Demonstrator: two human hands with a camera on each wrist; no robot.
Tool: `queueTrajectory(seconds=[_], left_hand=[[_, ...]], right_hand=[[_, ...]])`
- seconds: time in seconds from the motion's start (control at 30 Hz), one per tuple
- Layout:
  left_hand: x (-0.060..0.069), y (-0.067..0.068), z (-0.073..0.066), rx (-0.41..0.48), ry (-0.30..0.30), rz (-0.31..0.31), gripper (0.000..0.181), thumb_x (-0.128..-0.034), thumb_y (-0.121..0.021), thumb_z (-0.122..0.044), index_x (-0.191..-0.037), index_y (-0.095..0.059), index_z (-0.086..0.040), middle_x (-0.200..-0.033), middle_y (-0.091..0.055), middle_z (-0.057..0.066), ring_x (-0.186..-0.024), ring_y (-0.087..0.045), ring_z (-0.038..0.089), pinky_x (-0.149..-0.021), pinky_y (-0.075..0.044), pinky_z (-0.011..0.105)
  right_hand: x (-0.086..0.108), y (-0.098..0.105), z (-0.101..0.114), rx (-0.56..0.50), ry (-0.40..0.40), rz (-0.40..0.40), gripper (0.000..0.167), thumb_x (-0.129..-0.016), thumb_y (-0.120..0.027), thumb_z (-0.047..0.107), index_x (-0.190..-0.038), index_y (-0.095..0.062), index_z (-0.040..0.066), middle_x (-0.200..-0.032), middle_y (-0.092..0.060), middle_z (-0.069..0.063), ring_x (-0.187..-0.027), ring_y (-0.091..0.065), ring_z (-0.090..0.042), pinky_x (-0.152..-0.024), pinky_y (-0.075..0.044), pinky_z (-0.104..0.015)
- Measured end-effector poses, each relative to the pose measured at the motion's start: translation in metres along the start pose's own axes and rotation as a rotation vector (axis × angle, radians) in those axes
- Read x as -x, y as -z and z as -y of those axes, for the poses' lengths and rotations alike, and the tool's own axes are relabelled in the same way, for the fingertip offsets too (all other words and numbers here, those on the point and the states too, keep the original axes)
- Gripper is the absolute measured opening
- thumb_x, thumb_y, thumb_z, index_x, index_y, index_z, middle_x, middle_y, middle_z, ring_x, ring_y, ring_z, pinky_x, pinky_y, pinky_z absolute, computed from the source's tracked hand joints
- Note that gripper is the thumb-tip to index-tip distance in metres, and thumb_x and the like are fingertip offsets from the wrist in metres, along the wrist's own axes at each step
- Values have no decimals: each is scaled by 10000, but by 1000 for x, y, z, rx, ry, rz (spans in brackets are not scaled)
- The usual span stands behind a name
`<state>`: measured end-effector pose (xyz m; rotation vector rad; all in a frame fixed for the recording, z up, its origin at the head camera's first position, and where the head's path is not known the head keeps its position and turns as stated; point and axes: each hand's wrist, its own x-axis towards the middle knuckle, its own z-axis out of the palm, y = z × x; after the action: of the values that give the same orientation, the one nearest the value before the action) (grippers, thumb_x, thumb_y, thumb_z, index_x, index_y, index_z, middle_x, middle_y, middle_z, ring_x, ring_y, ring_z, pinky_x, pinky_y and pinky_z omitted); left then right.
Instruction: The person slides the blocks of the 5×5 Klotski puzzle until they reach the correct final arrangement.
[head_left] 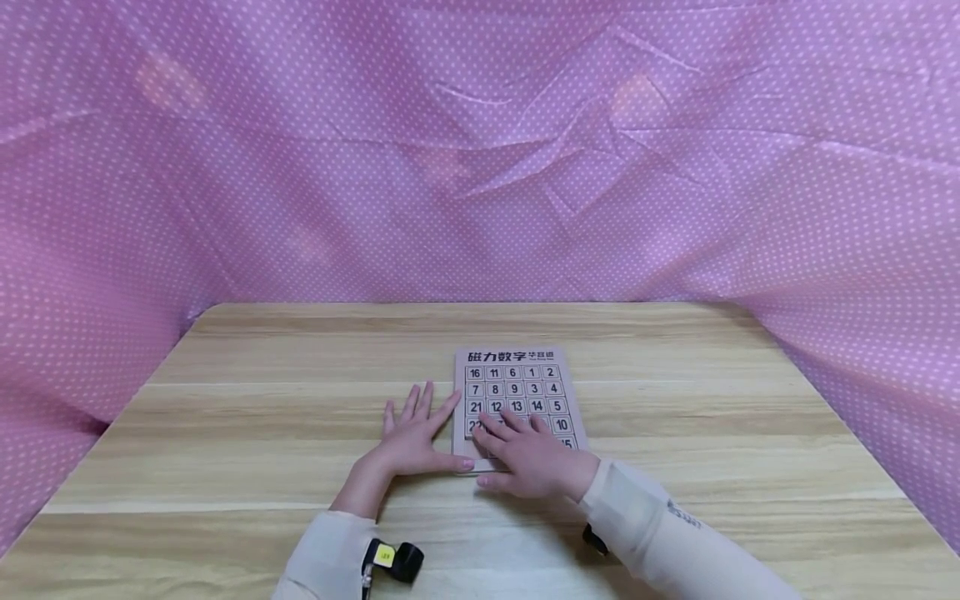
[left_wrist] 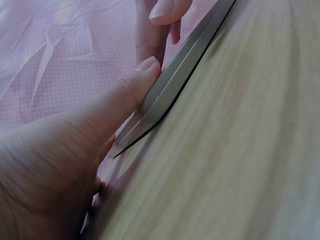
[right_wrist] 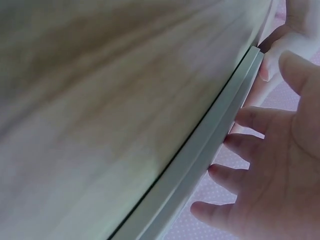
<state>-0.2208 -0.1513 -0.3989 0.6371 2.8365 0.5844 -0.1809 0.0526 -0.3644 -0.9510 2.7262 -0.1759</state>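
A flat number sliding puzzle (head_left: 514, 357) with rows of numbered tiles lies on the wooden table, Chinese lettering along its top. My left hand (head_left: 414, 442) is spread at its left side, thumb resting on the lower left corner and forefinger touching the left edge; the left wrist view shows the thumb (left_wrist: 130, 92) on the frame. Over the lower tiles my right hand (head_left: 531, 457) lies with fingers extended, its fingertips on the tiles and the thumb off the bottom edge. It hides several tiles in the two lowest rows. In the right wrist view its fingers (right_wrist: 250, 150) reach over the puzzle's rim.
The light wooden table (head_left: 300, 358) extends on every side of the puzzle. Pink dotted cloth (head_left: 480, 167) hangs behind and along both sides. A small black camera (head_left: 405, 562) is strapped to the left wrist, another black device (head_left: 595, 540) under the right.
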Motion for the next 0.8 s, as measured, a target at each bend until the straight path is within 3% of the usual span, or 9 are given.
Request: queueTrajectory(seconds=[0.27,0.6,0.8], left_hand=[[-1,1,2,1,1,2,1023,-545,-522,-758,-1381,-164,-289,-1409,6,171,-1265,73,319,-929,116,554],[-2,-2,1,1,15,6,1044,-524,-517,-773,-1381,-165,-292,-1410,15,161,-1266,89,302,-930,129,542],[-2,-1,1,7,18,9,1047,-522,-521,-771,-1381,-160,-295,-1411,20,158,-1266,93,301,-930,137,536]], right_hand=[[12,6,-3,-21,-8,-6,667,-841,-364,551,-1370,-247,162,-1419,-145,-33,-1268,-93,-305,-946,-94,-573],[68,8,-33,-62,-46,-61,626,-858,-412,484,-1334,-326,86,-1392,-233,-79,-1250,-152,-340,-923,-123,-604],[91,6,-43,-68,-71,-75,618,-861,-418,473,-1309,-365,50,-1375,-272,-97,-1234,-194,-354,-904,-140,-621]])
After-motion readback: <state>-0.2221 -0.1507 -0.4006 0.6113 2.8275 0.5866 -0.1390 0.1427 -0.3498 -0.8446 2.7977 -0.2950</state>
